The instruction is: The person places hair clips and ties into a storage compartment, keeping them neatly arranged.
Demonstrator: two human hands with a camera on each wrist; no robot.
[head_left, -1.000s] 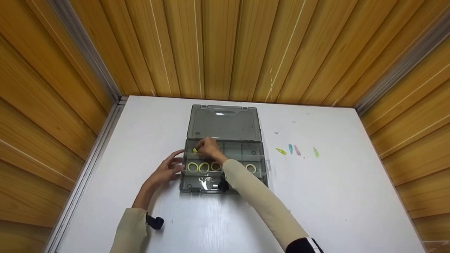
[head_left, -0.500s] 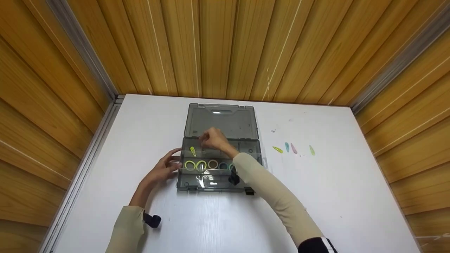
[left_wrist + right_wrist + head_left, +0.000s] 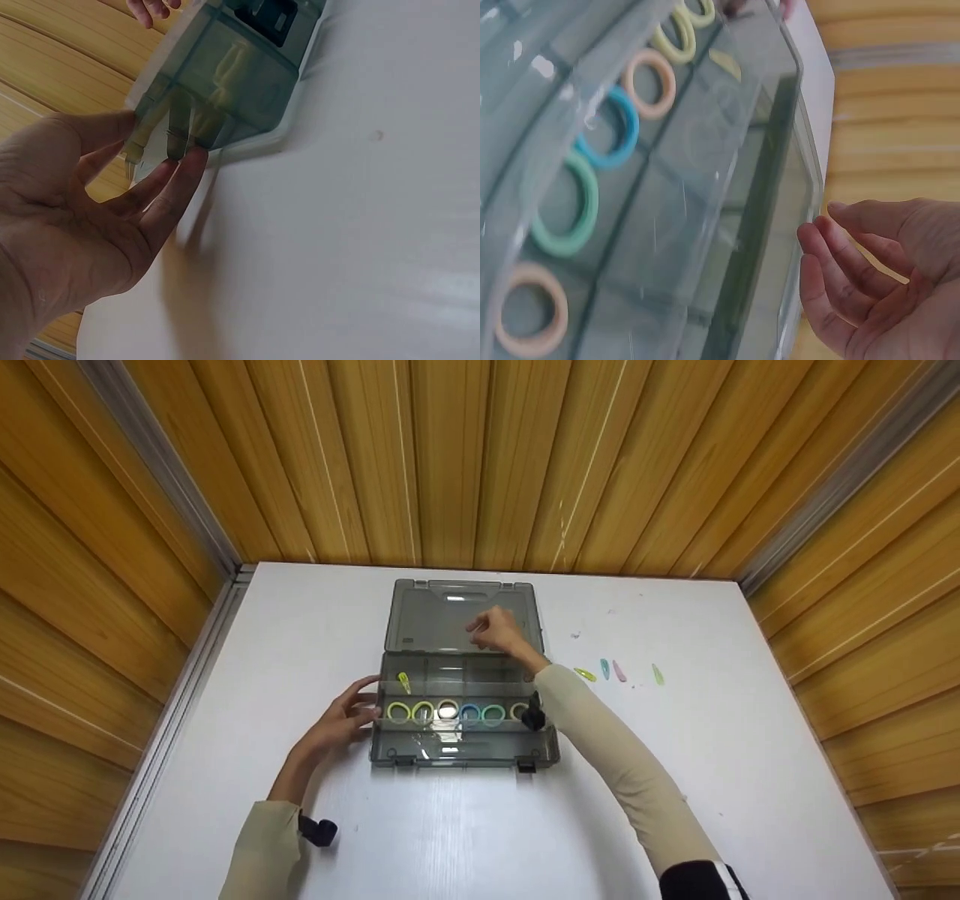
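Pinching nothing that shows, the right hand [image 3: 496, 628] hangs above the folded-back lid [image 3: 427, 619], its thumb and bent fingers slightly parted. Half a second ago it was lower, over the far row of the box [image 3: 480, 753]; before that it had a yellow hair clip [image 3: 405, 683] between its fingers near the box's far left corner. Now that clip lies by itself in the leftmost compartment of the far row, slanted, narrow end toward the near edge (whether it touches the clear divider, I cannot tell). So the release looks clean, and I would count that clip as placed.

On the table [image 3: 450, 840], four clips lie outside the box, well in from the right edge: another yellow one [image 3: 585, 675], a blue one [image 3: 604, 668] and a pink one [image 3: 619, 671] near each other, with a pale green one [image 3: 658, 673] farther right. If the work is putting clips away, those four remain.

With the right arm drawn aside, six rings [image 3: 423, 712] show along the middle row, the last partly covered by the black wrist camera [image 3: 533, 715]. Meanwhile the left hand [image 3: 345, 721] stays at the box's left edge, thumb and fingers spread against the wall, probably to steady it.
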